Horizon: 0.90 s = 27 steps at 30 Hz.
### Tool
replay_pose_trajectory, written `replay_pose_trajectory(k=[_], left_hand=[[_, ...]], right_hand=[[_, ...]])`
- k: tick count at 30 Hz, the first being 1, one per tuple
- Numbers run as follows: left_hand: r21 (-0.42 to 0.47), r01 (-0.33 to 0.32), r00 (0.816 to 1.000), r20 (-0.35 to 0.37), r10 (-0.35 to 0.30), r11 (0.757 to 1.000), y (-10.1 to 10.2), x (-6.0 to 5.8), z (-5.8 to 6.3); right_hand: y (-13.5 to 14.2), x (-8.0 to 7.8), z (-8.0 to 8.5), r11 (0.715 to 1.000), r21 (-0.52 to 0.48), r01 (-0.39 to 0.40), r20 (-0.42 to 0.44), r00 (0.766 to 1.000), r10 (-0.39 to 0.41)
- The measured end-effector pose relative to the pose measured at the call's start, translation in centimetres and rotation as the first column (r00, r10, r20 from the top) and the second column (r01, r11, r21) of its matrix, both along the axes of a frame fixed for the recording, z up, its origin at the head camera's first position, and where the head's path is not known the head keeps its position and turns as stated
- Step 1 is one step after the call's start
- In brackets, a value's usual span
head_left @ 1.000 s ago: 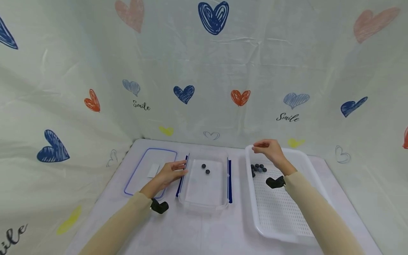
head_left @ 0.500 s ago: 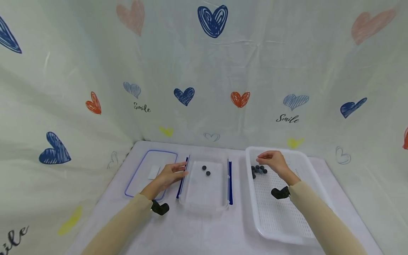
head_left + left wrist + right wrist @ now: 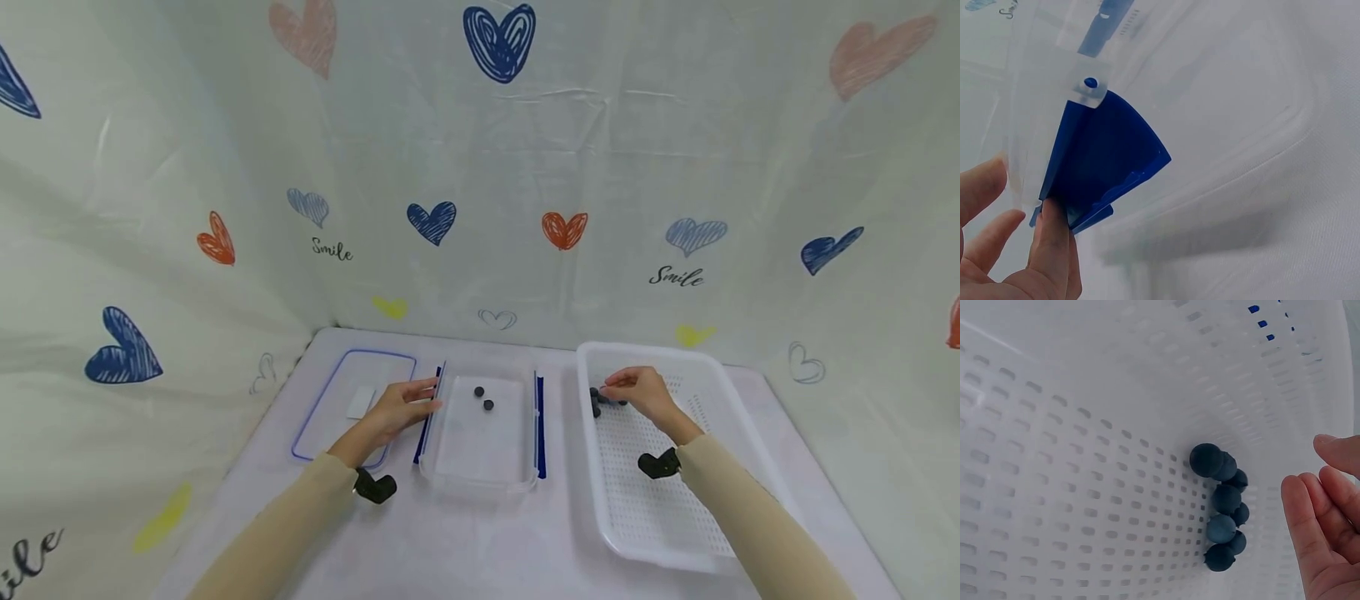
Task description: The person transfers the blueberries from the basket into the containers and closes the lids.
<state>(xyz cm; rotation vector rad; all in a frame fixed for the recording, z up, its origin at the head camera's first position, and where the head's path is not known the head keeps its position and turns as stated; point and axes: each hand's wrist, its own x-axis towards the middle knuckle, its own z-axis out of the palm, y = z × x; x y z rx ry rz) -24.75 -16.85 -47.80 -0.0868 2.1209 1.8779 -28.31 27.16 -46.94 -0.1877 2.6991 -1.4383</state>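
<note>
My left hand (image 3: 393, 410) touches the left rim of a clear plastic food container (image 3: 480, 483), fingers fairly straight. The left wrist view shows fingertips at its blue latch (image 3: 1107, 159), which hangs folded out. Two blueberries (image 3: 488, 405) lie on the container's floor. In the head view my right hand (image 3: 643, 393) is low in a white perforated basket (image 3: 615, 533), over a cluster of blueberries (image 3: 1227, 499) by its left wall and partly covering them. The right wrist view shows thumb and fingers apart, with nothing visible between them, beside the cluster.
A clear lid with a blue seal (image 3: 318, 400) lies left of the container, partly behind the left hand. A white label-like patch (image 3: 362, 402) shows on it. The white-covered table (image 3: 465, 550) ends at a heart-printed curtain (image 3: 480, 275).
My right hand has come down from above the basket's far left rim to the blueberries. The left hand stays at the container; both blueberries inside it have not moved.
</note>
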Motion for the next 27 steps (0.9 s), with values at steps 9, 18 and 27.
replay_pose_trajectory(k=[9, 18, 27], left_hand=[[-0.001, -0.011, 1.0, 0.007, 0.011, 1.0, 0.0, 0.0, -0.2], [-0.016, -0.012, 1.0, 0.01, 0.012, 1.0, -0.1, -0.1, -0.1], [-0.005, 0.002, 1.0, 0.005, -0.002, 1.0, -0.1, -0.1, -0.2]], right_hand=[[0.0, 0.6, -1.4, 0.999, 0.048, -0.012, 0.005, 1.0, 0.012], [-0.2, 0.7, -2.2, 0.992, 0.123, -0.003, -0.003, 1.0, 0.004], [-0.8, 0.7, -3.4, 0.989, 0.146, 0.027, 0.016, 0.999, -0.03]])
